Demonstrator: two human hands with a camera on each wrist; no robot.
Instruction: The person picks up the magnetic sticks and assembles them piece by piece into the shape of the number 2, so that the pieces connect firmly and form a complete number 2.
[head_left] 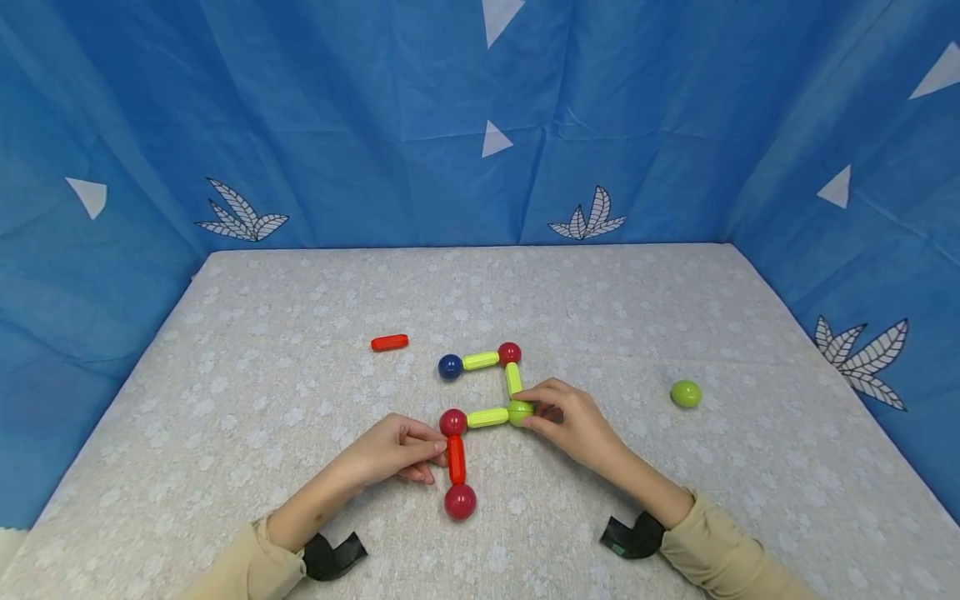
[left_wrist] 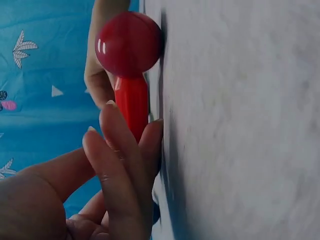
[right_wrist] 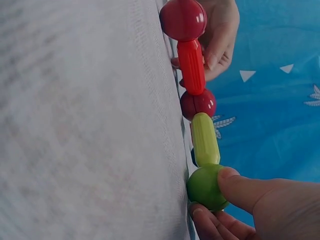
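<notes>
A chain of magnetic balls and rods lies on the table. My right hand [head_left: 573, 417] pinches its green ball [right_wrist: 205, 187] between thumb and fingers. From that ball, one yellow-green rod [head_left: 487, 417] runs to a dark red ball [head_left: 453, 422], and another yellow-green rod [head_left: 513, 378] to a red ball [head_left: 509, 353]. A third such rod [head_left: 481, 360] links that red ball to a blue ball [head_left: 450, 367]. My left hand [head_left: 397, 450] is at the left side of the red rod [head_left: 457, 460], fingers loosely extended. A dark red ball [left_wrist: 130, 44] caps the rod's near end.
A loose red rod [head_left: 389, 342] lies behind and left of the chain. Off to the right sits a separate green ball [head_left: 686, 393]. Blue cloth [head_left: 450, 125] with white shapes hangs around the back and sides of the patterned tabletop [head_left: 300, 308].
</notes>
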